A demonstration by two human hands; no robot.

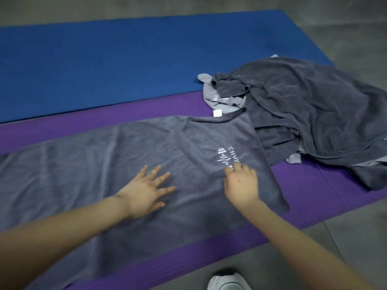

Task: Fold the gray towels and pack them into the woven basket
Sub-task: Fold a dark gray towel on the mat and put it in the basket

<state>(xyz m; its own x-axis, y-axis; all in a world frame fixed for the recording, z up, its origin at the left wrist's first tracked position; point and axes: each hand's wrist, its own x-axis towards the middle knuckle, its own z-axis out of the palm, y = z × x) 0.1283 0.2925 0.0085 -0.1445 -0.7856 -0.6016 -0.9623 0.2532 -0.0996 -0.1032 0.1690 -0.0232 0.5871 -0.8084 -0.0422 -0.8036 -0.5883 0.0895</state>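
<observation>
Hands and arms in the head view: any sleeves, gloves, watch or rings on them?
No. The left hand and right hand are bare: no gloves, no rings that I can make out. Both arms are uncovered to the frame edge, with no sleeve, watch or band in view. A small dark spot marks the right hand's back.

A long dark gray terry towel [117,155] with white embroidered lettering lies spread flat on a purple foam mat [314,191], beside a blue foam mat [94,65]. The left hand [144,191] presses on it with fingers splayed, while the right hand [240,183] rests near the lettering, its fingers seemingly curled. A rumpled heap of gray towels [310,109] sits at the spread towel's right end.
</observation>
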